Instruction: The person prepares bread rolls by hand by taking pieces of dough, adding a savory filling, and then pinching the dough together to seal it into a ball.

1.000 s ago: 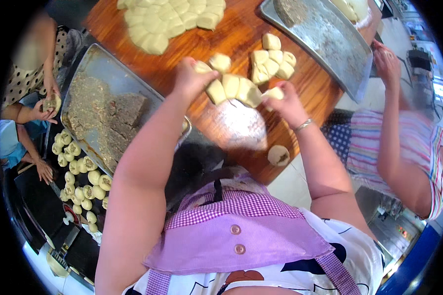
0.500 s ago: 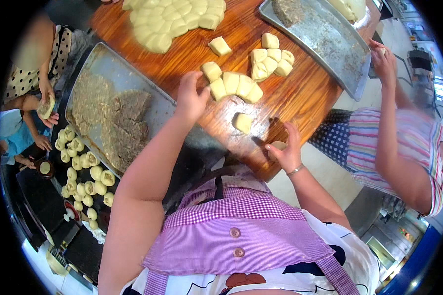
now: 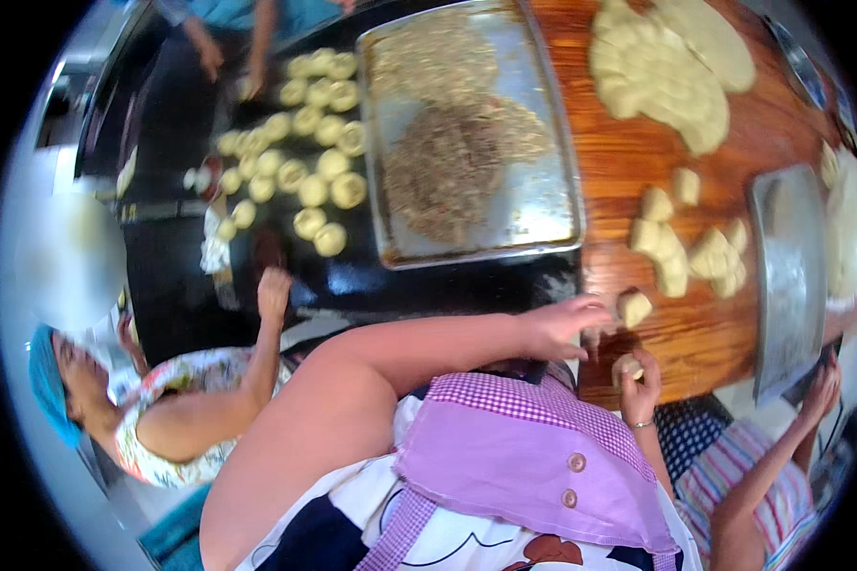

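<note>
My right hand (image 3: 644, 388) is closed around a small piece of pale dough (image 3: 630, 370) by the near edge of the wooden table. My left hand (image 3: 564, 328) reaches over that table's edge with its fingers apart and nothing in them. A single cut lump of dough (image 3: 635, 307) lies just beyond, between the two hands and touched by neither. Farther up the wood are a joined row of dough lumps (image 3: 671, 262) and a second small cluster (image 3: 718, 259). Both hands are somewhat blurred.
A metal tray (image 3: 567, 214) with brown and pale filling lies left of the wooden table (image 3: 609, 162). Several round dough pieces (image 3: 312, 190) cover the black worktop (image 3: 352, 285). A large scored dough slab (image 3: 657, 76) lies far right, near another tray (image 3: 790, 285). Co-workers stand at both sides.
The view has swung left, bringing the black worktop and a co-worker at left into sight. My left hand has come away from the dough row toward the near edge; my right still holds its dough.
</note>
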Motion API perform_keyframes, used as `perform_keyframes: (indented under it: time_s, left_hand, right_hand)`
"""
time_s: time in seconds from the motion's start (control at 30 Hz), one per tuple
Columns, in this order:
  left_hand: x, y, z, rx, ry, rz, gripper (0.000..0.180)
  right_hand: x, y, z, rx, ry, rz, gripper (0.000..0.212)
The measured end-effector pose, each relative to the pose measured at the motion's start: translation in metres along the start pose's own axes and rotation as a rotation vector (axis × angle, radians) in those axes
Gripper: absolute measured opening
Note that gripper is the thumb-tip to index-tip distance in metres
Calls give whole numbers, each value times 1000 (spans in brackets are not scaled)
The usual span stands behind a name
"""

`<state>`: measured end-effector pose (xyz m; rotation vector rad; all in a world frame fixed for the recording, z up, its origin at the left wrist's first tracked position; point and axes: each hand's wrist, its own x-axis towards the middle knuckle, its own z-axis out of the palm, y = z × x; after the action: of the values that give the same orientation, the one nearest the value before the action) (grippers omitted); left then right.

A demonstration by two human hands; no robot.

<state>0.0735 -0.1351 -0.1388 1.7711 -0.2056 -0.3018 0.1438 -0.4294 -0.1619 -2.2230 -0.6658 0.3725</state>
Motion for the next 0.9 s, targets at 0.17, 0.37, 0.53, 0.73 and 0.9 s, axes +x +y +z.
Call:
perform_keyframes:
  time_s: [0.17,0.37,0.53,0.73,0.9]
  left_hand:
    - [-18,32,-13,42,418,195,96]
    - [-121,-2,-60,233,1044,74,70]
    - [-205,-39,-73,114,1509,-243,54]
    - [-282,-162,-124,629,1460,-547,43]
    - [-244,-118,-137,875,1394,-703,48]
  right_hand:
    - [92,-134,55,125,-247,42,44]
    - [121,-264,113,362,-624,-224,66]
    - [127,-231,127,136,-491,-307,41]
    - [107,-88,64,-119,198,-54,43]
    - [70,-25,38,-228,171,149,93]
